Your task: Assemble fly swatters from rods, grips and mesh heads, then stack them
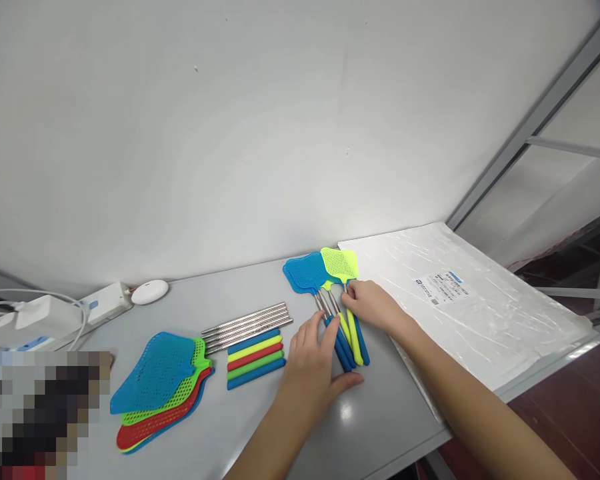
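A big pale wall [280, 133] is standing at the back, and a grey table [395, 413] is sitting up against it. A flat white board [405, 253], wrapped in shiny plastic, is lying on the right part of the table. Right by its left edge, a bunch of fly swatters [307, 270] is lying with blue and yellow-green heads pointing at the wall and blue and yellow grips pointing at the person. Far to the left, a white power strip [107, 300] is running along near the wall. In front of it, a pile of loose swatter heads [155, 373] is lying, with a blue one sitting on top and green, red and yellow ones peeking out below. The right hand [373, 300] is pinching narrow on a thin metal stem under the yellow-green head. The left hand [313, 340] is leaning over the blue grips, holding its thumb and fingers wide apart. Shiny metal rods [250, 325] are lying in a row between the pile and the bunch. Five short loose handles [255, 360] are lying just below them, showing blue, yellow, red and green. A small white oval thing [150, 292] is resting beside the power strip.
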`<state>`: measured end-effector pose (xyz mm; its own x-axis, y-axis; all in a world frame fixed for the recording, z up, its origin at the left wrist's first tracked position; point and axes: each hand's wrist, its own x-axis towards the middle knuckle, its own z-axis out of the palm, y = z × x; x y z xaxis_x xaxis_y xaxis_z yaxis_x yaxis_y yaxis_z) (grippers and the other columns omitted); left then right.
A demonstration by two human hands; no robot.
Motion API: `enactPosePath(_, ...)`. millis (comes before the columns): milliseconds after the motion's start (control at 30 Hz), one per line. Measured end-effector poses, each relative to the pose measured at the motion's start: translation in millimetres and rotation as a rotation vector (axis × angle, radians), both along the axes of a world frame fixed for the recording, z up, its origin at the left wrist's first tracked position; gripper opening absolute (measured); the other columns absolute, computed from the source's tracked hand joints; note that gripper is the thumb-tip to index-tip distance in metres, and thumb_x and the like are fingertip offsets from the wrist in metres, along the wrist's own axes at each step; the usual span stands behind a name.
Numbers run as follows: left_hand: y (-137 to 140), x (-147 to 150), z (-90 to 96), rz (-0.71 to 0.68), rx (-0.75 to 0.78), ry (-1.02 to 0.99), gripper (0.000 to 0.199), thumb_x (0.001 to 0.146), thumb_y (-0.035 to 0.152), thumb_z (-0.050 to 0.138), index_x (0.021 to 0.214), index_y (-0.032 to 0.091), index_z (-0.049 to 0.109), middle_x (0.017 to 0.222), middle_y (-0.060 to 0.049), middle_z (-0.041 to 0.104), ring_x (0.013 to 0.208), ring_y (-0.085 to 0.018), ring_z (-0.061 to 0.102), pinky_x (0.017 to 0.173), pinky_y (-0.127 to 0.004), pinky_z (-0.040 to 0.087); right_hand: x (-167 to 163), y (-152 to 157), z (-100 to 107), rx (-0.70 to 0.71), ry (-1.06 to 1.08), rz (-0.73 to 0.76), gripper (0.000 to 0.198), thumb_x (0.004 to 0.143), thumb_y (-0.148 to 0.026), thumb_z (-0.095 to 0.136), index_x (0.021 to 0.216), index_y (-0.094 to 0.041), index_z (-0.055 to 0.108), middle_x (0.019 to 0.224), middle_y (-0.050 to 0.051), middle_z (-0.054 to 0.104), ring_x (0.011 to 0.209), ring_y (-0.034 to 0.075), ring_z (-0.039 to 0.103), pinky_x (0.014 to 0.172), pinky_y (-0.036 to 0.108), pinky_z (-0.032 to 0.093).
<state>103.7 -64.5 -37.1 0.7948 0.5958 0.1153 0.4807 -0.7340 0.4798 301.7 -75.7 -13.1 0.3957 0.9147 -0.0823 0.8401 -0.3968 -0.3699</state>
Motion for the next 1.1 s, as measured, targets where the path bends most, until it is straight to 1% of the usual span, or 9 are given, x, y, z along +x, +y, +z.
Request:
enactPosePath(133,-2.3,1.0,-0.2,-0.009,0.03,0.001,0.082,0.073,0.063,0.065,0.14,0.024,0.04,0.145,-0.015,0.039,0.127,-0.036,0.04,0.1,-0.052,0.036,-1.9,1.6,-4.6,-0.012,-0.061,0.004,0.021,0.089,-0.034,0.045,0.079,-0.019,0.056,0.071,0.004,0.062,0.059,0.015,0.05,0.052,0.026,0.022)
enactPosePath(333,-2.6,3.3,-4.8,-0.006,0.071,0.008,0.077,0.076,0.059,0.063,0.141,0.024,0.04,0.145,-0.015,0.039,0.128,-0.035,0.04,0.102,-0.051,0.035,-4.7,2.9,-3.2,-0.035,-0.101,0.031,0.021,0.091,-0.033,0.043,0.081,-0.019,0.055,0.072,0.004,0.062,0.06,0.015,0.051,0.052,0.026,0.021)
enactPosePath(533,-2.4,3.4,-5.7,-0.018,0.061,0.031,0.087,0.068,0.058,0.071,0.141,0.023,0.04,0.148,-0.015,0.035,0.13,-0.036,0.037,0.104,-0.052,0.033,-3.9,3.1,-3.4,-0.039,-0.107,0.058,0.017,0.09,-0.03,0.044,0.081,-0.02,0.055,0.072,0.003,0.062,0.063,0.015,0.052,0.053,0.026,0.021)
enactPosePath(767,0.1,5.3,-2.3,0.006,-0.001,0.049,0.087,0.067,0.057,0.073,0.141,0.024,0.04,0.148,-0.014,0.036,0.13,-0.035,0.037,0.105,-0.05,0.032,-2.1,1.7,-6.1,-0.022,-0.107,0.066,0.018,0.091,-0.031,0.044,0.083,-0.02,0.055,0.072,0.003,0.062,0.063,0.015,0.053,0.053,0.026,0.022)
enactPosePath(833,0.6,5.8,-1.3,0.01,-0.017,0.051,0.088,0.066,0.056,0.074,0.141,0.023,0.041,0.148,-0.014,0.036,0.131,-0.035,0.037,0.105,-0.05,0.032,-2.5,1.0,-7.0,-0.013,-0.107,0.056,0.02,0.092,-0.033,0.043,0.083,-0.02,0.055,0.072,0.002,0.062,0.062,0.015,0.053,0.053,0.026,0.022)
enactPosePath(1000,0.7,3.9,1.7,-0.008,-0.051,0.046,0.091,0.066,0.059,0.073,0.142,0.023,0.04,0.15,-0.014,0.033,0.133,-0.035,0.034,0.107,-0.05,0.031,-5.4,-5.0,-4.9,0.027,-0.118,0.007,0.033,0.095,-0.048,0.038,0.085,-0.02,0.053,0.072,0.002,0.062,0.06,0.015,0.053,0.053,0.026,0.023)
enactPosePath(1100,-0.5,1.4,3.9,-0.006,-0.069,0.028,0.089,0.068,0.063,0.069,0.143,0.023,0.039,0.15,-0.013,0.033,0.134,-0.034,0.033,0.108,-0.049,0.03,-10.7,-8.7,-0.6,0.064,-0.136,-0.004,0.035,0.096,-0.049,0.034,0.087,-0.021,0.053,0.072,0.002,0.063,0.064,0.015,0.055,0.054,0.026,0.025)
